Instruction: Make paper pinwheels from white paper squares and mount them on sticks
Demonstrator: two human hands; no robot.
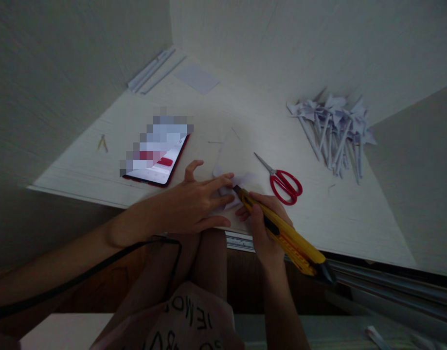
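My right hand [265,240] is wrapped round a large yellow box cutter [294,243], its black tip pointing up and left. That tip meets a small piece of white paper [245,181] on the white table near the front edge. My left hand [185,204] lies over the paper's left side with fingers stretched out and apart, fingertips close to the cutter's tip. Part of the paper is hidden under the fingers. Just right of the paper lie scissors [286,187] with red handles, their blades pointing up and left.
A phone [161,160] with a lit screen lies left. Several paper flowers on rolled stems [334,129] are heaped at the right. Rolled paper sticks [152,73] and a flat paper sheet [197,78] lie at the back. A small yellowish V-shaped piece [102,143] sits far left.
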